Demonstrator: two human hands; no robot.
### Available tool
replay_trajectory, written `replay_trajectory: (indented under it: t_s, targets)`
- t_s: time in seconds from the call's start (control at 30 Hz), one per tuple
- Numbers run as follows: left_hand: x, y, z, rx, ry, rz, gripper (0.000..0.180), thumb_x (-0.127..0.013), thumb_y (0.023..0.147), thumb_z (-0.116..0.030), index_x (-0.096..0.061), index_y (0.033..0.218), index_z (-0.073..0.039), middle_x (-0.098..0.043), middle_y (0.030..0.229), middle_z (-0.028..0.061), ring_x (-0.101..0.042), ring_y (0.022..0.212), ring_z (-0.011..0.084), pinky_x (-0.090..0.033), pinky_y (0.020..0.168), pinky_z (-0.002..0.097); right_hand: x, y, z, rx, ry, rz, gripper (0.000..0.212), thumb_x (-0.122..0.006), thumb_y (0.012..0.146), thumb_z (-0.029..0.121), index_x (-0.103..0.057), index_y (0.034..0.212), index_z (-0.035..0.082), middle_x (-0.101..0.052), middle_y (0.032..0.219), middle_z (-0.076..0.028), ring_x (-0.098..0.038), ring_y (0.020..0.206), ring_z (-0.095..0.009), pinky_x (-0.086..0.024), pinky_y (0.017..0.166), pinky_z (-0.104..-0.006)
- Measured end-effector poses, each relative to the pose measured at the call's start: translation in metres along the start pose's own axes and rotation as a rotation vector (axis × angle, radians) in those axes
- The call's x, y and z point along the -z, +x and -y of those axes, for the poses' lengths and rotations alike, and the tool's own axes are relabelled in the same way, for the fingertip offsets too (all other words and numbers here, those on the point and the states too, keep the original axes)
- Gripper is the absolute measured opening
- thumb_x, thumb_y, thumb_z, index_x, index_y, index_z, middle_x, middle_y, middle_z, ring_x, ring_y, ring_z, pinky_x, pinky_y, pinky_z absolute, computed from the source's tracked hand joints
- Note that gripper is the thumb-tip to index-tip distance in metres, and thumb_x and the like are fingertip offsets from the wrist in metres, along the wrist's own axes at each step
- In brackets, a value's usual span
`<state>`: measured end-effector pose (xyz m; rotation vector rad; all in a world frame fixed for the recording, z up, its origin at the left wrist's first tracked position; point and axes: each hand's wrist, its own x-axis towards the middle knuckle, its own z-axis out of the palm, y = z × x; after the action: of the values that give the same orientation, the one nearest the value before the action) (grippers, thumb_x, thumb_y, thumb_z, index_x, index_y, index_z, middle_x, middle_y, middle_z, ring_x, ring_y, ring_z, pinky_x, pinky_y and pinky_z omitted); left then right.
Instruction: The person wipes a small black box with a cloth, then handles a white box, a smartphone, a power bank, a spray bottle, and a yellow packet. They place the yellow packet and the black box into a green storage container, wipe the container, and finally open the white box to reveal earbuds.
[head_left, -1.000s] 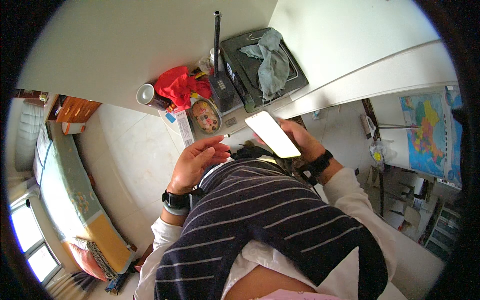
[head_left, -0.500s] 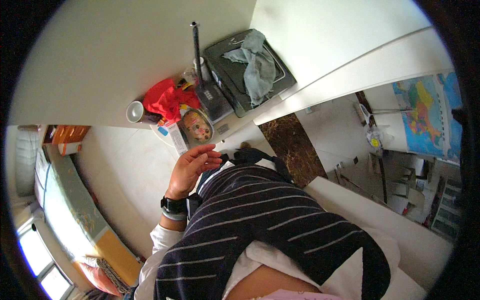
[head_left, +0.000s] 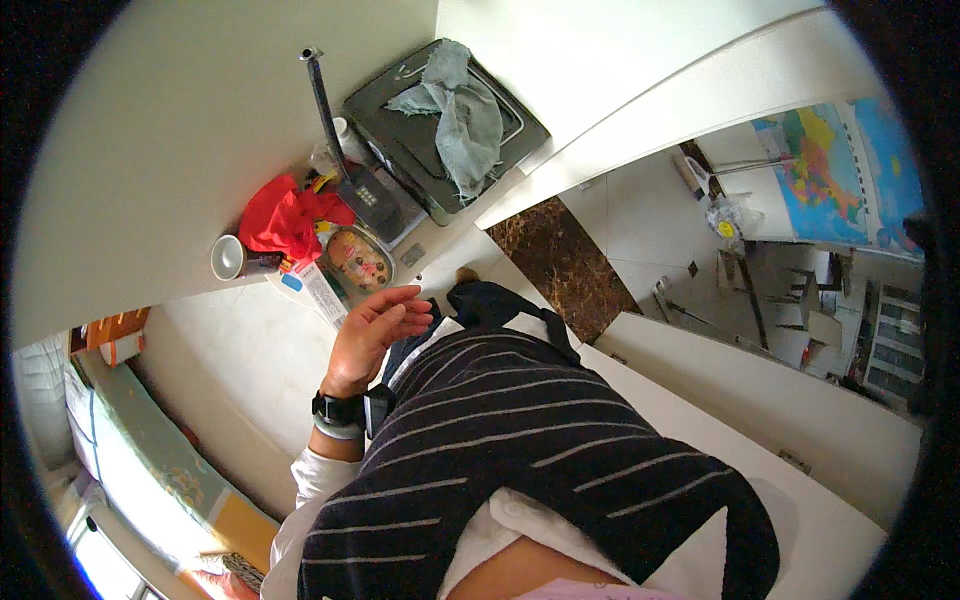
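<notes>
My left hand, with a black watch on its wrist, hovers in front of my striped apron. Its fingers are loosely bent and apart, with nothing in them. Nearest to it are an oval tin with a patterned lid and a narrow white box, on a shelf beyond the fingertips. Also there are a red cloth or bag, a mug lying tipped and a black device with an upright post. A grey-green rag lies on a flat black appliance. My right hand is out of sight.
To the right is a doorway with a dark marble threshold and a white door. Beyond it hang a wall map and a broom. A bed stands at the left.
My view has turned and moved, so the shelf and its things appear farther left and the doorway shifts too. My left hand keeps its loose pose in front of the apron.
</notes>
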<state>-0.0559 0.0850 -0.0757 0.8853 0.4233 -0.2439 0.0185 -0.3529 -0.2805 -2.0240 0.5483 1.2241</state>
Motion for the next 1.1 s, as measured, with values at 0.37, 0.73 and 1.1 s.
replay_trajectory:
  t_s: [0.37, 0.73, 1.1]
  targets:
    - [0.002, 0.011, -0.002, 0.07, 0.066, 0.035, 0.036, -0.048, 0.097, -0.014, -0.048, 0.128, 0.004, -0.062, 0.114, 0.017, -0.062, 0.101, 0.0228, -0.05, 0.09, 0.0335, -0.012, -0.007, -0.022, -0.028, 0.044, -0.052, 0.04, -0.057, 0.089, 0.033, -0.054, 0.114, 0.002, -0.062, 0.1, -0.011, -0.06, 0.083, -0.02, -0.05, 0.074, -0.035]
    - [0.002, 0.014, 0.0, 0.068, 0.06, 0.04, 0.037, -0.05, 0.097, -0.015, -0.048, 0.128, 0.004, -0.062, 0.113, 0.0174, -0.063, 0.1, 0.0247, -0.051, 0.09, 0.0355, -0.016, -0.013, -0.034, -0.037, 0.05, -0.08, 0.041, -0.058, 0.089, 0.035, -0.055, 0.112, 0.002, -0.063, 0.097, -0.011, -0.06, 0.083, -0.02, -0.049, 0.074, -0.0351]
    - [0.0, 0.01, 0.001, 0.068, 0.071, -0.009, 0.035, -0.05, 0.096, -0.015, -0.05, 0.125, 0.005, -0.063, 0.111, 0.0181, -0.064, 0.099, 0.0242, -0.051, 0.09, 0.0352, -0.014, -0.009, -0.054, -0.049, 0.03, -0.1, 0.041, -0.058, 0.089, 0.038, -0.056, 0.109, 0.001, -0.063, 0.095, -0.011, -0.06, 0.082, -0.02, -0.049, 0.073, -0.0351]
